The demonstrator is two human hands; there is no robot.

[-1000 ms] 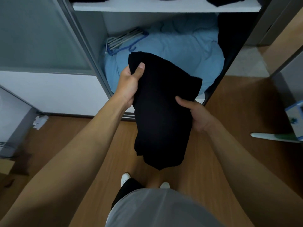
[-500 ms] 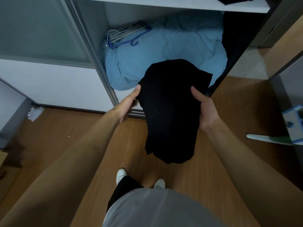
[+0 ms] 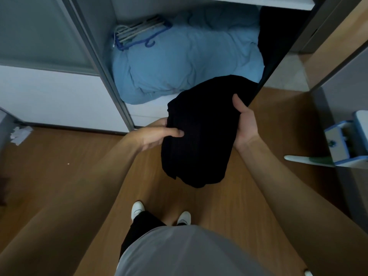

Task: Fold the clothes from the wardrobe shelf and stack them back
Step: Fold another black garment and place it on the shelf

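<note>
A folded black garment [image 3: 201,132] hangs in the air in front of the open wardrobe, above the wooden floor. My left hand [image 3: 153,135] grips its left edge, thumb lying on top of the cloth and fingers underneath. My right hand [image 3: 246,124] holds its right edge, thumb over the top and palm against the side. The garment's lower end droops below both hands. The white wardrobe shelf [image 3: 278,3] shows at the top edge of the view.
A light blue duvet [image 3: 185,62] fills the wardrobe's bottom compartment, with a bundle of hangers [image 3: 139,30] on it. Dark clothing [image 3: 276,36] hangs at the right inside. A sliding door frame [image 3: 99,62] stands left. A blue-and-white object [image 3: 342,144] juts in at the right.
The garment and both hands have dropped lower and shifted right. My left hand moved from the garment's upper corner to its left edge. The view has tilted down.
</note>
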